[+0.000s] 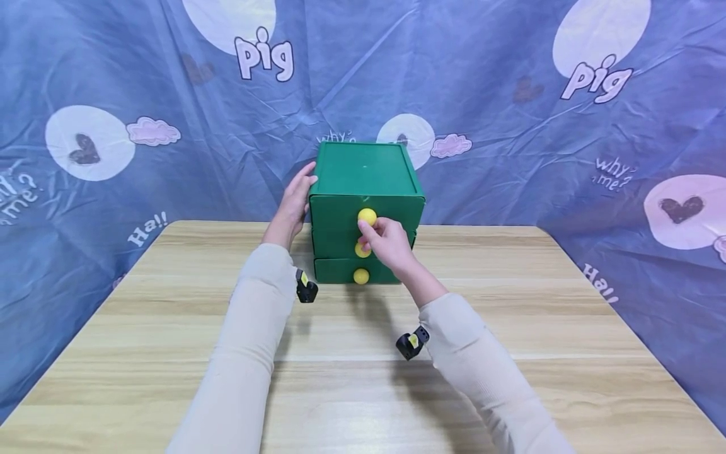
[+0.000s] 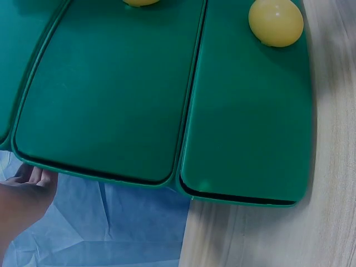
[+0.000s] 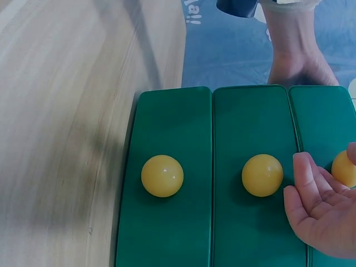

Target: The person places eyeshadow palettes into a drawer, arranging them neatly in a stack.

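Note:
A green cabinet (image 1: pixel 363 170) with three stacked drawers stands on the table; no drawer is visibly pulled out. Each drawer front bears a round yellow knob. My right hand (image 1: pixel 390 243) is at the top knob (image 1: pixel 367 215), pinching it between thumb and fingers. Its other fingers partly cover the middle knob (image 1: pixel 363 251) in the head view. The bottom knob (image 1: pixel 361 276) shows fully. My left hand (image 1: pixel 292 205) rests against the cabinet's left side with fingers extended. In the left wrist view, the left hand (image 2: pixel 30 194) lies partly hidden behind the cabinet edge.
The cabinet sits near the back of a light wood table (image 1: pixel 351 391). A blue printed cloth (image 1: pixel 482 75) hangs behind the table and along its sides. Black wrist-worn devices (image 1: pixel 413 343) are on both sleeves.

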The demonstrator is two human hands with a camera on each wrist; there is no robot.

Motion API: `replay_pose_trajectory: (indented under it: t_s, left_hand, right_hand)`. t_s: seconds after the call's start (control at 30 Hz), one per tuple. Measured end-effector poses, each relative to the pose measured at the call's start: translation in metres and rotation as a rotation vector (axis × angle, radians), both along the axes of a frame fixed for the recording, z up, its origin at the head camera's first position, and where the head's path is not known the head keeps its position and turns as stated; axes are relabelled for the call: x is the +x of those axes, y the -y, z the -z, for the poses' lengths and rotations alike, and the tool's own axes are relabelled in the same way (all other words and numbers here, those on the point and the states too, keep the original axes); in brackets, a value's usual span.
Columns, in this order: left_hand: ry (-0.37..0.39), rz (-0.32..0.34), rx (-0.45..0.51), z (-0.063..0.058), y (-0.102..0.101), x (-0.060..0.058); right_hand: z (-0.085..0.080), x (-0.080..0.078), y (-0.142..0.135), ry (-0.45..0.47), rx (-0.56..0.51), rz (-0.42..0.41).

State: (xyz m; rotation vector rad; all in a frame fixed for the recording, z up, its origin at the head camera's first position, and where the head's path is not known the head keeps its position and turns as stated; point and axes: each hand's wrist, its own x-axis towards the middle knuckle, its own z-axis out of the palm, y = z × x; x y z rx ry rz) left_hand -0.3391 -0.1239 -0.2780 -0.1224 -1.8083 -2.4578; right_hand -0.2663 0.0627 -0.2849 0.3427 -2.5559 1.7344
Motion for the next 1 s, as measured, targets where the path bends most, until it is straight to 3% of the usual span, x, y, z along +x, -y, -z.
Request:
replay_pose_trajectory:
  t_s: [0.27, 0.47, 0.6, 0.73, 0.8, 1.0]
  left_hand:
    - [-0.003, -0.005, -0.01, 0.001, 0.001, 0.0]
    - [0.002, -0.001, -0.033, 0.0, 0.002, 0.0]
    - [0.02, 0.027, -0.099, -0.003, 0.003, 0.002]
    - [0.021, 0.071, -0.274, -0.01, 0.006, 0.005]
    - [-0.007, 0.084, -0.416, -0.015, 0.01, 0.009]
    - [-0.191, 0.102, -0.89, -0.023, 0.027, 0.03]
  right_hand:
    - [-0.001, 0.0, 0.002, 0.007, 0.001, 0.002]
    - [-0.002, 0.0, -0.001, 0.024, -0.005, -0.046]
    - [-0.008, 0.002, -0.009, 0.011, 0.136, -0.071]
    - [-0.022, 0.009, -0.022, -0.065, 0.41, -0.074]
    - [-0.03, 0.012, -0.032, -0.116, 0.536, -0.058]
    - [-0.047, 0.017, -0.076, -0.177, 0.754, 0.038]
